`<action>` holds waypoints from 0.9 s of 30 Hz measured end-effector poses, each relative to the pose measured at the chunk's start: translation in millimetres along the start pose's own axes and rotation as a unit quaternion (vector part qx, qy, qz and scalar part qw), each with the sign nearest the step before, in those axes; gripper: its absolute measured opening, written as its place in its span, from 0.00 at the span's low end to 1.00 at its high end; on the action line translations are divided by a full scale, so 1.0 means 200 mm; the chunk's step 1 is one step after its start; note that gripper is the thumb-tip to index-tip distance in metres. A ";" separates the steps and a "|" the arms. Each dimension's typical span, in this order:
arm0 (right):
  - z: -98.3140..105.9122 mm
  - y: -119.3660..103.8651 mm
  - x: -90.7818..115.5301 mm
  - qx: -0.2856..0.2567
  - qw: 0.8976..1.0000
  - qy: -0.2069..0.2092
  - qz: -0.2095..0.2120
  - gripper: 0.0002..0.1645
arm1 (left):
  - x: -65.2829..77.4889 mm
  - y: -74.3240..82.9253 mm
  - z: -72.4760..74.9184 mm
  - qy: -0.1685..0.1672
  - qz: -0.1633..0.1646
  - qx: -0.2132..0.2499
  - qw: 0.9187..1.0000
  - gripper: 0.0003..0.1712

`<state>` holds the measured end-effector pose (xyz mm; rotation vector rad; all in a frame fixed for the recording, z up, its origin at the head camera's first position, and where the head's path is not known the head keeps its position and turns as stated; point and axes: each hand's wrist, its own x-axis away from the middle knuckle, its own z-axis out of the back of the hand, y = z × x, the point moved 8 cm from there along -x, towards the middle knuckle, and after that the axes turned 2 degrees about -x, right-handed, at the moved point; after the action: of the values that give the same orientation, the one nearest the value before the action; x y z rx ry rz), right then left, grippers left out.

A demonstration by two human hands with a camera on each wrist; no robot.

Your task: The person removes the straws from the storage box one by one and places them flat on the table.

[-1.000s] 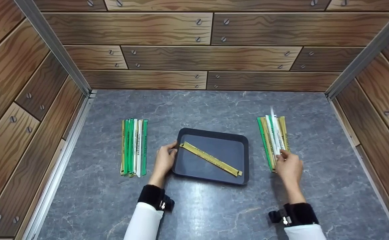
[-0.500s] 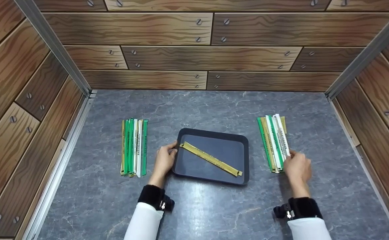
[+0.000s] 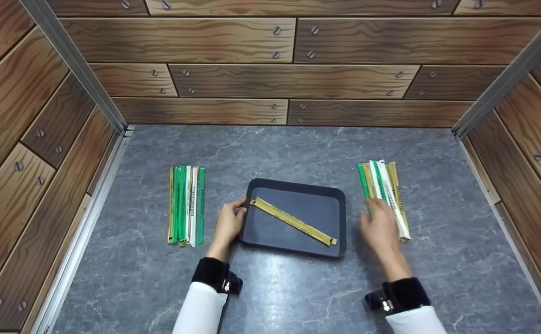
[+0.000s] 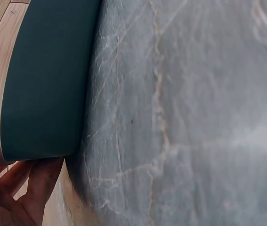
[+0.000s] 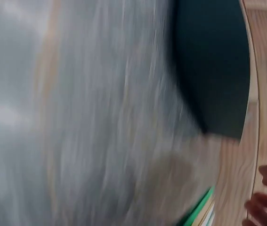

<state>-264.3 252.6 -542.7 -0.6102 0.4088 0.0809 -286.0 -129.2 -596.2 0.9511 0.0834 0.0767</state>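
Observation:
My left hand (image 3: 228,222) grips the left rim of a dark rectangular tray (image 3: 316,204), thumb and fingers at its wall in the left wrist view. Diagonally inside the tray lies one gold stick packet (image 3: 293,221). My right hand (image 3: 381,227), blurred, hovers over the left side of a fanned group of green, gold and white stick packets, hiding part of the green packet (image 3: 362,178). A white packet (image 3: 402,227) slants beside the hand, across a gold packet (image 3: 393,172). In the right wrist view, loosely bent fingers (image 5: 262,207) show nothing between them.
Left of the tray lies another group of green, gold and white stick packets (image 3: 187,204), nearly side by side. Grey marbled tabletop (image 3: 270,148) surrounds everything. Wood-patterned walls (image 3: 270,79) stand at the back and both sides, with metal edging (image 3: 89,213) along the left.
My right hand shifted right with a white packet, then let it go and moved left over the group. The white packet now slants to the lower right. Left hand and tray are still.

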 end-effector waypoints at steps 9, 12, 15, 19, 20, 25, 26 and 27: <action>-0.28 -0.40 0.13 0.023 0.980 -0.121 0.158 0.12 | 0.00 0.00 0.00 -0.001 0.000 0.005 1.000 0.20; -0.35 -0.43 0.17 0.059 0.974 -0.143 0.168 0.13 | 0.00 0.00 0.00 -0.006 0.005 0.003 1.000 0.21; -0.40 -0.43 0.20 0.098 0.967 -0.157 0.175 0.14 | 0.00 0.00 0.00 -0.008 0.006 0.001 1.000 0.21; -0.43 -0.42 0.21 0.130 0.961 -0.170 0.173 0.13 | 0.00 0.00 0.00 -0.005 0.006 -0.003 1.000 0.21; -0.43 -0.42 0.21 0.133 0.961 -0.171 0.172 0.12 | 0.00 0.00 0.00 -0.004 0.006 -0.004 1.000 0.21; -0.44 -0.42 0.21 0.125 0.963 -0.172 0.168 0.11 | 0.00 0.00 0.00 -0.003 0.009 -0.008 1.000 0.21; -0.44 -0.41 0.21 0.122 0.963 -0.173 0.166 0.11 | 0.01 0.00 0.00 -0.003 0.009 -0.008 1.000 0.21; -0.43 -0.41 0.21 0.118 0.964 -0.174 0.164 0.11 | 0.00 0.00 0.00 -0.006 0.010 -0.006 1.000 0.21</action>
<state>-239.6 133.5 -579.7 -0.2797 0.1699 0.4451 -285.3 -129.0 -596.2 0.9405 0.0633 0.0892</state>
